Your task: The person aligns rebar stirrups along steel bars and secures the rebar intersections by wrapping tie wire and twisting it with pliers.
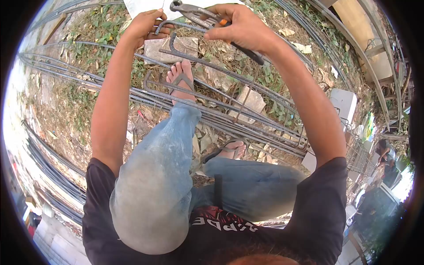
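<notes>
My right hand is closed around the pincers, their jaws pointing left and an orange spot showing on one handle. At upper left, my left hand pinches what looks like a thin tie wire, seen against a white surface. Its lower fingers lie close to the bent end of a steel bar; whether they touch it is unclear. This bar runs right, to beneath my right hand. Just below are more hooked bars, part of a long rebar cage.
Bundled rebar stretches across the leafy ground, with more bars at left. Concrete blocks sit under the cage. My sandalled foot is beside the bars. Wooden boards stand at upper right; another person is far right.
</notes>
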Demonstrator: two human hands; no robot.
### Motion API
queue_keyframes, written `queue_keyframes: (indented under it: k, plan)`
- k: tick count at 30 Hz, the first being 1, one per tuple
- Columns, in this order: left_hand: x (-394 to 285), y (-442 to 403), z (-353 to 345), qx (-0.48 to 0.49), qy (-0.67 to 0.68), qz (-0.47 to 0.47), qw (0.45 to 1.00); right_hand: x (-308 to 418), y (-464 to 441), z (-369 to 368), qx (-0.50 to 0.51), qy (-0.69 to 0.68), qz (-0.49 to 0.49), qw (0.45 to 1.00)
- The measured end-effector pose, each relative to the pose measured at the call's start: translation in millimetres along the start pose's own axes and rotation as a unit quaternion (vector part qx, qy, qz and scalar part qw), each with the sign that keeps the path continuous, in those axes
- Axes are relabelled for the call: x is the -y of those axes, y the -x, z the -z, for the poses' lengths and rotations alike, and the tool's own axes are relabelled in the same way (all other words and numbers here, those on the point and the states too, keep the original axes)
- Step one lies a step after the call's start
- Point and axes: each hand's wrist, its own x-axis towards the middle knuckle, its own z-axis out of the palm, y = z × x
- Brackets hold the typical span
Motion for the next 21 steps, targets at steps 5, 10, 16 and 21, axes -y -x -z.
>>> queue_keyframes:
  k: [5,10,16,21]
  plan:
    - [-6,1,-5,-0.034,0.003,-0.031,0.999,-21,-18,15,-0.031,0.050,-0.033,0.998]
    - [-15,10,1,-0.024,0.016,-0.067,0.997,-29,-10,14,-0.021,0.050,-0.042,0.998]
    - [-24,-1,-21,-0.003,0.065,-0.020,0.998,-49,-18,6,0.004,0.085,-0.053,0.995]
    - [-27,15,-5,-0.022,0.018,-0.052,0.998,-44,-17,0,-0.002,0.124,-0.059,0.991]
